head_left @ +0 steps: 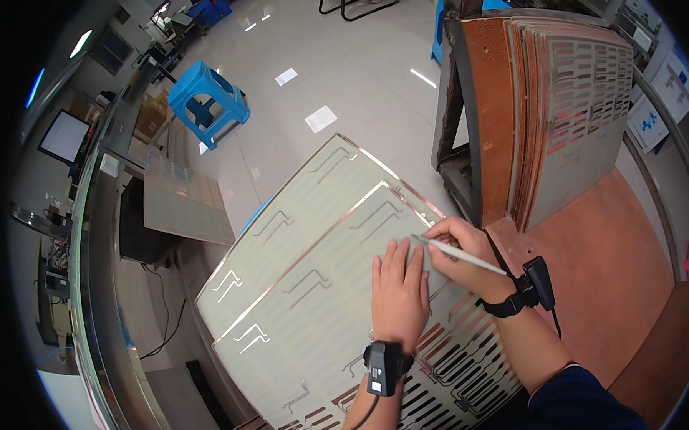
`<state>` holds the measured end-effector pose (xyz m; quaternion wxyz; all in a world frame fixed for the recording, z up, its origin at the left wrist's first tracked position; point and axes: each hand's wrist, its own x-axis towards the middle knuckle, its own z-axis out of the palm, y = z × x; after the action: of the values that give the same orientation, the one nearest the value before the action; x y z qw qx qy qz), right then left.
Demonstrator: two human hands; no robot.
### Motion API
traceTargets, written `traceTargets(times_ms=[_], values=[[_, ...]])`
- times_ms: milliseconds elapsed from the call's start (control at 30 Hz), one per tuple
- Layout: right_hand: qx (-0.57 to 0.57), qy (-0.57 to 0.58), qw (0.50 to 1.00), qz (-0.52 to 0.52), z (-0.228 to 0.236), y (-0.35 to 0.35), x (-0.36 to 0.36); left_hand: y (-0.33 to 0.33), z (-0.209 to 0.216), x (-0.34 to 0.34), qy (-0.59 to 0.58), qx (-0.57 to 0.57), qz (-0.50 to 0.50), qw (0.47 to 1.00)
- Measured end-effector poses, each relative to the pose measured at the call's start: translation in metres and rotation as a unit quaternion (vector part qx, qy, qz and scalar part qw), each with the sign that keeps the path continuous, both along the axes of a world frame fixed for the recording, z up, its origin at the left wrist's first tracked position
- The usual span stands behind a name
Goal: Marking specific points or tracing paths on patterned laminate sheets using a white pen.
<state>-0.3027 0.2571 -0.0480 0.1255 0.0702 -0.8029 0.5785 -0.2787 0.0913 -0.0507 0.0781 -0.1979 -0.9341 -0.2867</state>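
Large pale grey-green sheets [329, 308] with shiny copper-coloured edges and bent-line cutouts lie overlapped in front of me. My left hand [398, 305] rests palm down on the upper sheet, fingers stretched out. Just to its right, my right hand [482, 282] grips a slim white pen-like tool [469, 258]. The tool's dark tip meets the sheet close to my left fingertips, near the right edge. What the tip touches is too small to make out. Rows of dark slots [451, 372] run through the sheet's near part. A black strap device sits on each wrist.
At the right, a stack of slotted sheets [586, 112] leans upright on a rusty metal frame [467, 125], above a reddish-brown board [616, 272]. A blue stool [209, 102] stands on the floor ahead. Another sheet [186, 195] juts out at the left, beside a long metal-edged bench [106, 302].
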Motion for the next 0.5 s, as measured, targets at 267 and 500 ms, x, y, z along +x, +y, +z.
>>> traceTargets(times_ms=[267,500], values=[[0.038,0.015,0.997,0.073,0.0035,0.0079,0.0009,0.0019,0.0013,0.0005,0.022,0.076,0.031,0.996],[0.032,0.024,0.997,0.069,-0.0001,0.0053,-0.0006,0.0013,0.0012,-0.0009,0.036,0.052,0.03,0.998]])
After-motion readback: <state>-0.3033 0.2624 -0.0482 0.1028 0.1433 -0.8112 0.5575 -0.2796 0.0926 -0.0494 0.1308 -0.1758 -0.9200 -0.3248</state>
